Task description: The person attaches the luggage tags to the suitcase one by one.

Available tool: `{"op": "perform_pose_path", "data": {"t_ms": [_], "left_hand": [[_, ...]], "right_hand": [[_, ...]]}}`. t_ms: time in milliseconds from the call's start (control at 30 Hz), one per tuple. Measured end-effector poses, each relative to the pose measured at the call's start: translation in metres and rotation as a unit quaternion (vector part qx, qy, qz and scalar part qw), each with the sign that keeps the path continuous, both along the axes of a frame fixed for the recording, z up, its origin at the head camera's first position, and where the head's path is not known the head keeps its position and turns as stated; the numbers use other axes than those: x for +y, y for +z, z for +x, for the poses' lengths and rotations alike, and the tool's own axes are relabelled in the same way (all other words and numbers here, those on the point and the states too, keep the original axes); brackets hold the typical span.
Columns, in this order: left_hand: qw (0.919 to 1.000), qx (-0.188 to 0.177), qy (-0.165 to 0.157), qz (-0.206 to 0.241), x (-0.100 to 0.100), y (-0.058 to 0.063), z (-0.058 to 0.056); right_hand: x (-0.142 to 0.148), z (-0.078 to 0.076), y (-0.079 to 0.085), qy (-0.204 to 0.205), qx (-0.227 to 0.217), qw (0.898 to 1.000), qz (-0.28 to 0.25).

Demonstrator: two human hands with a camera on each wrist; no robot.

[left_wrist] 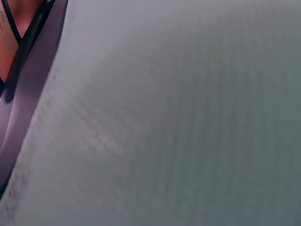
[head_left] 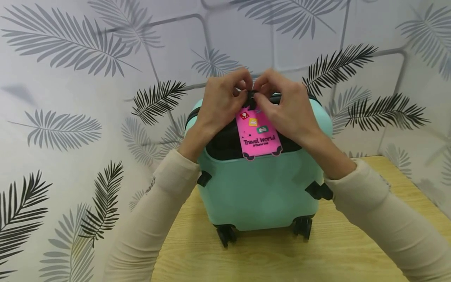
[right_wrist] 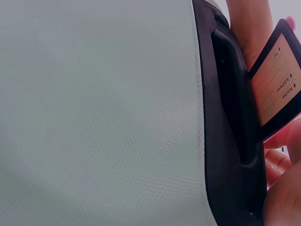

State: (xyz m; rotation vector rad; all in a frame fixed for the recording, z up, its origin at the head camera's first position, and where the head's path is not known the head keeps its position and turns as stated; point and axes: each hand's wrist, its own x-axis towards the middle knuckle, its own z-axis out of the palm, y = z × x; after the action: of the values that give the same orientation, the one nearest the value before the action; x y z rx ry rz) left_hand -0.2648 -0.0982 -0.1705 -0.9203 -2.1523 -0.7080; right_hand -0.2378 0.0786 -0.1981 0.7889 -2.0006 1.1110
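Pinching black strap (head_left: 250,102), fingers (head_left: 270,76) curled

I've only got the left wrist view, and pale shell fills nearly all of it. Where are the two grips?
Observer: In the head view, the left grip and right grip meet at the top of the mint-green suitcase, pinching the black strap above the pink tag.
Operator: Which face of that tag does the head camera see?
Observer: The pink front, with "Travel World" reading right way up.
Operator: And what's under the suitcase?
Observer: Two dark wheels show beneath it, on a wood-grain tabletop.
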Motion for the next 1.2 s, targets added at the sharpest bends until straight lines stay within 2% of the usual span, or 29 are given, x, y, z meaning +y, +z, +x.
{"op": "perform_pose_path", "data": {"t_ms": [300, 567, 867, 1033, 1200], "left_hand": [[0.9993, -0.009, -0.032, 0.017, -0.002, -0.002, 0.001], [0.9947, -0.053, -0.07, 0.054, -0.006, -0.004, -0.002], [0.9918, -0.086, -0.08, 0.05, -0.007, -0.003, -0.003], [0.9871, -0.133, -0.077, 0.045, -0.01, -0.003, 0.002], [0.9733, -0.199, -0.11, 0.031, -0.017, -0.005, 0.009]], "right_hand": [[0.001, 0.0, 0.0, 0.003, -0.007, 1.0, -0.007], [0.0, 0.0, 0.001, -0.001, -0.011, 1.0, -0.004], [0.0, -0.003, 0.001, -0.022, -0.011, 1.0, -0.004], [0.001, -0.004, 0.001, -0.024, -0.013, 1.0, -0.005], [0.002, -0.003, -0.002, -0.018, -0.017, 1.0, -0.014]]}}
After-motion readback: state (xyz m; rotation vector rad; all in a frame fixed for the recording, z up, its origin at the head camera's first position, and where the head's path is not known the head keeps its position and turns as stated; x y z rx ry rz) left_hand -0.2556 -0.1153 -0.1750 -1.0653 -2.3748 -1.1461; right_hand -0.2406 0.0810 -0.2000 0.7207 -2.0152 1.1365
